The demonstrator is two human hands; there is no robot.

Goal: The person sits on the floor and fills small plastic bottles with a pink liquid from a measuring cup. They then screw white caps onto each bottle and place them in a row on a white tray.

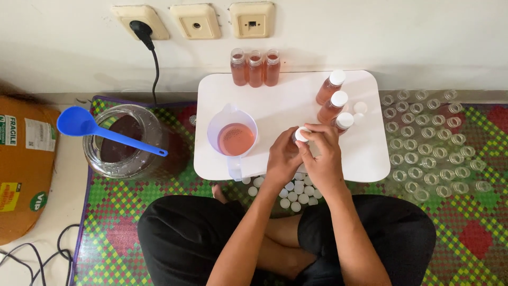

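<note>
Your left hand (283, 159) is wrapped around a small clear plastic bottle (297, 139), mostly hidden by your fingers, and your right hand (324, 156) pinches the round white cap (301, 134) sitting on its top. Both hands are clenched on that bottle, which you hold just above the near middle of the small white counter (365, 159).

Just beyond your right hand, three capped bottles of orange-pink liquid (332, 106) stand in a slanting row, with two loose white caps (360, 110) beside them. Three uncapped filled bottles (255, 69) stand side by side at the counter's far edge. A translucent measuring jug holding pink liquid (233, 136) sits to the left of your hands.

On the patterned mat (116, 212), a large glass jar of dark liquid (127, 143) carries a blue plastic ladle (84, 124) across its mouth. A pile of white caps (296, 193) lies under the counter's near edge, and many empty clear bottles (428, 143) stand in rows to your right.
</note>
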